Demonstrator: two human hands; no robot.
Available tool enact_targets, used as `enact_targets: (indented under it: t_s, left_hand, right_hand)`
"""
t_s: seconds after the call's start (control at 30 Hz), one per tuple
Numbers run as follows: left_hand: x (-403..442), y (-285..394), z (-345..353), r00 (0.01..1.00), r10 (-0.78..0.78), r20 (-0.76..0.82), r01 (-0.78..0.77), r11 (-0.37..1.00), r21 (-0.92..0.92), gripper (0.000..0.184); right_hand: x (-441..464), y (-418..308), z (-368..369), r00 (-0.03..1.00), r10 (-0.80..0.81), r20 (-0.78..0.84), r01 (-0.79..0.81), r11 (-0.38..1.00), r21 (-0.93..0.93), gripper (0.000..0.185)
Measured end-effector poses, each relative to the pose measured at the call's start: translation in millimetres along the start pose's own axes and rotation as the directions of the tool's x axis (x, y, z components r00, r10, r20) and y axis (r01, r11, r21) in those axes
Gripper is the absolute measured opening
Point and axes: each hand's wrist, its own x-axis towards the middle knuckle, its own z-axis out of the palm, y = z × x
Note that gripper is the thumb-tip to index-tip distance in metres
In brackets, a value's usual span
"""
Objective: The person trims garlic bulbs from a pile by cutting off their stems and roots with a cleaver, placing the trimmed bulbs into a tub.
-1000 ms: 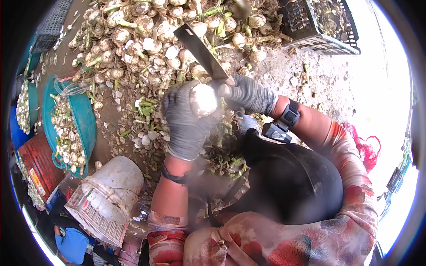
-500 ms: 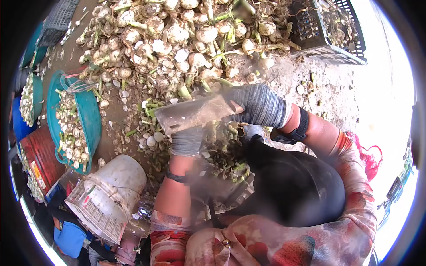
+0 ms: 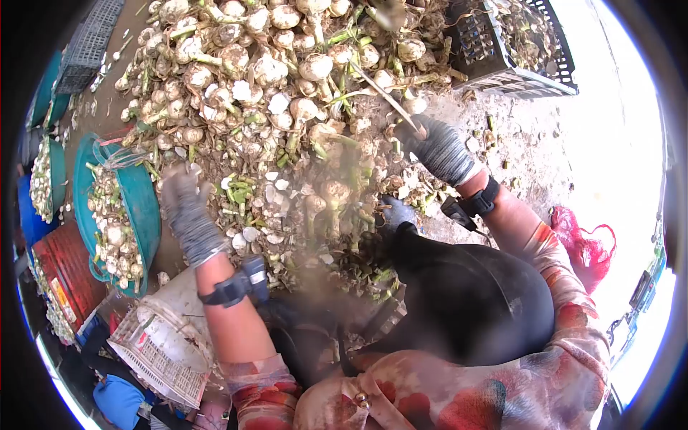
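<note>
My right hand (image 3: 438,149), in a grey knitted glove, is closed around a broad-bladed cleaver (image 3: 383,93). The blade is seen nearly edge-on and points up and left over the heap of garlic bulbs (image 3: 276,72). My left hand (image 3: 188,211), gloved the same way, is held out at the left with its fingers apart and slightly blurred. I see nothing in it. Just left of it stands a teal basket (image 3: 143,208) holding trimmed garlic bulbs (image 3: 115,236). Cut stalks and loose skins (image 3: 247,208) lie on the floor between my hands.
A black plastic crate (image 3: 494,64) with garlic scraps stands at the upper right. Lower left are a whitish bucket (image 3: 172,315), a pale crate (image 3: 154,358) and a red container (image 3: 68,261). A red mesh bag (image 3: 584,251) lies at right. Another person's blue garment (image 3: 118,401) shows lower left.
My left hand has moved left, away from the cleaver, toward the teal basket, and its fingers are apart. My right hand has shifted right, turning the cleaver from broadside to nearly edge-on.
</note>
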Motion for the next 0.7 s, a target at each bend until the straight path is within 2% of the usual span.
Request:
enact_targets:
  t_s: [0.03,0.07,0.1,0.13,0.17,0.2,0.23,0.27,0.3,0.33,0.37,0.4,0.43,0.47,0.5,0.53,0.57,0.6,0.63,0.7]
  left_hand:
    - [-13.1,-21.6,45.8,0.964,0.148,0.221,-0.190,0.965,0.183,0.047]
    - [-23.6,-45.1,85.1,0.859,0.242,0.451,-0.403,0.862,0.306,0.043]
    - [-28.0,-59.5,117.3,0.814,0.163,0.558,-0.512,0.657,0.554,0.048]
    - [-29.5,-68.4,140.4,0.745,0.083,0.662,-0.619,0.458,0.638,0.049]
    - [-29.0,-74.5,156.0,0.710,-0.001,0.705,-0.694,0.175,0.699,0.047]
    - [-15.5,-109.7,165.2,0.680,-0.018,0.733,-0.727,0.116,0.677,0.041]
    - [10.5,-177.6,164.4,0.651,-0.027,0.759,-0.423,0.817,0.391,0.039]
    - [13.7,-178.1,158.9,0.654,0.047,0.755,-0.424,0.849,0.315,0.038]
    - [16.5,-176.8,153.6,0.654,0.120,0.747,-0.428,0.873,0.235,0.037]
    - [-2.3,-114.7,149.5,0.599,0.237,0.765,-0.791,0.324,0.519,0.037]
    - [-3.7,-103.0,151.6,0.673,-0.268,0.689,-0.127,0.876,0.465,0.037]
    - [-4.1,-96.0,152.5,0.569,-0.701,0.430,0.684,0.693,0.225,0.037]
    - [-23.9,-89.7,130.0,0.711,-0.356,0.606,0.268,0.935,0.235,0.034]
    - [-33.4,-79.3,118.7,0.654,-0.066,0.753,-0.193,0.949,0.250,0.030]
    - [-43.4,-65.7,108.7,0.526,0.232,0.818,-0.612,0.771,0.175,0.027]
    - [-51.0,-53.2,105.1,0.528,0.231,0.817,-0.614,0.769,0.180,0.027]
    - [-61.0,-35.6,104.9,0.662,0.002,0.749,-0.304,0.915,0.267,0.027]
    - [-65.4,-25.0,100.6,0.715,-0.245,0.655,0.040,0.949,0.312,0.027]
    - [-63.1,-32.2,90.6,0.719,-0.151,0.678,-0.103,0.942,0.318,0.029]
    - [-69.7,-23.2,91.6,0.737,-0.142,0.661,-0.121,0.934,0.336,0.027]
  right_hand:
    - [-2.0,-8.2,0.7,0.998,0.053,0.028,-0.052,0.998,-0.048,0.022]
    - [-4.2,-15.2,1.9,0.999,-0.018,0.048,0.019,0.999,-0.035,0.022]
    - [-5.3,-10.2,6.5,0.996,-0.076,0.038,0.078,0.995,-0.058,0.025]
    - [-7.4,-4.9,10.7,0.991,-0.133,0.029,0.135,0.987,-0.082,0.030]
    - [-11.0,-7.7,9.9,0.984,-0.172,0.047,0.177,0.973,-0.150,0.032]
    - [-16.0,-17.0,8.5,0.980,-0.179,0.085,0.191,0.967,-0.168,0.030]
    - [-19.1,-12.9,11.1,0.974,-0.188,0.127,0.211,0.957,-0.198,0.029]
    - [-19.0,-4.6,16.8,0.966,-0.200,0.167,0.234,0.946,-0.223,0.028]
    - [-16.6,8.9,23.5,0.938,-0.279,0.206,0.330,0.901,-0.280,0.026]
    - [-15.5,3.4,23.4,0.938,-0.283,0.200,0.330,0.904,-0.271,0.026]
    - [-14.9,-8.2,21.7,0.929,-0.288,0.231,0.348,0.893,-0.285,0.025]
    - [-15.2,-18.4,22.4,0.919,-0.291,0.266,0.366,0.882,-0.297,0.024]
    - [-12.4,-24.9,25.6,0.898,-0.385,0.213,0.433,0.858,-0.277,0.022]
    - [-7.9,-26.0,27.5,0.897,-0.388,0.212,0.436,0.857,-0.274,0.022]
    - [-1.9,-25.4,28.7,0.898,-0.369,0.240,0.430,0.853,-0.296,0.022]
    - [5.1,-23.4,30.1,0.898,-0.349,0.268,0.424,0.849,-0.317,0.022]
    - [12.9,-6.2,30.2,0.917,-0.252,0.309,0.362,0.852,-0.379,0.027]
    - [12.0,0.6,22.8,0.949,-0.043,0.313,0.175,0.897,-0.407,0.034]
    - [9.8,10.3,17.4,0.959,-0.055,0.279,0.149,0.932,-0.330,0.038]
    - [-1.0,-4.3,15.4,0.966,-0.050,0.255,0.099,0.978,-0.183,0.046]
